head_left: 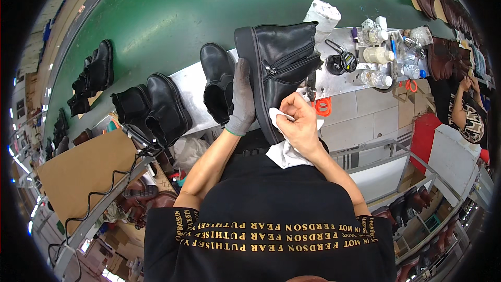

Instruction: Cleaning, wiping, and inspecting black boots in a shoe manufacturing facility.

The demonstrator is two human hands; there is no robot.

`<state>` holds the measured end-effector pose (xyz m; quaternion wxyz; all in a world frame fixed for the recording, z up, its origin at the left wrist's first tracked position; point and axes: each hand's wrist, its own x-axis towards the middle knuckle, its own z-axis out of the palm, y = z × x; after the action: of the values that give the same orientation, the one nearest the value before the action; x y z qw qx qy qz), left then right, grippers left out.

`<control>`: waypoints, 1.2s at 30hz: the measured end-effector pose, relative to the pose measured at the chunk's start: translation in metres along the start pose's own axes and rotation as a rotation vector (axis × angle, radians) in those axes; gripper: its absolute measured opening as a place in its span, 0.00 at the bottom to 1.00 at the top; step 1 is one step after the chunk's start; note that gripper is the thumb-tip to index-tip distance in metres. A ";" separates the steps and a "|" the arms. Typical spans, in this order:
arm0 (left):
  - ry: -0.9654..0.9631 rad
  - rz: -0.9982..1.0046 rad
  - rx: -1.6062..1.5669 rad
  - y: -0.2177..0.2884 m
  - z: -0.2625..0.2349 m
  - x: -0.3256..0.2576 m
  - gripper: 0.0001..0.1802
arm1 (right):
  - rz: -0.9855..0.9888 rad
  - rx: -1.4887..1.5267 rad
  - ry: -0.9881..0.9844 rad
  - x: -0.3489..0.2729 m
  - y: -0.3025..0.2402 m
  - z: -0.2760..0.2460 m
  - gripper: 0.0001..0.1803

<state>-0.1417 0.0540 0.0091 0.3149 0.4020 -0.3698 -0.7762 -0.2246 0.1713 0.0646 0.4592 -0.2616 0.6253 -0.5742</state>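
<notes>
A black ankle boot with a side zipper lies on its side in front of me, its sole edge toward the left. My left hand, in a grey knit glove, presses along the sole and grips the boot. My bare right hand pinches a white cloth against the heel part of the boot. The cloth hangs down below the fingers toward my lap. Just left of my gloved hand stands another black boot, with its opening toward me.
Two black boots stand on the left of the metal bench. Bottles, a round black tin and a white roll crowd its right. Orange-handled scissors hang at the edge. A co-worker's arm shows at far right.
</notes>
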 end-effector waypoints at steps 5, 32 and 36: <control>0.086 0.266 0.405 -0.018 -0.011 0.001 0.23 | 0.226 0.248 0.003 0.004 -0.009 -0.007 0.03; -0.021 0.700 0.978 0.012 0.002 -0.013 0.18 | 0.321 0.117 -0.074 0.010 -0.032 -0.014 0.10; 0.035 0.795 0.981 0.000 -0.004 -0.010 0.18 | 0.415 0.008 -0.207 0.004 -0.033 -0.017 0.10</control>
<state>-0.1332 0.0605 0.0119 0.3642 0.3443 -0.7986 -0.3333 -0.2481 0.1692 0.0941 0.6302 -0.1832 0.6129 -0.4400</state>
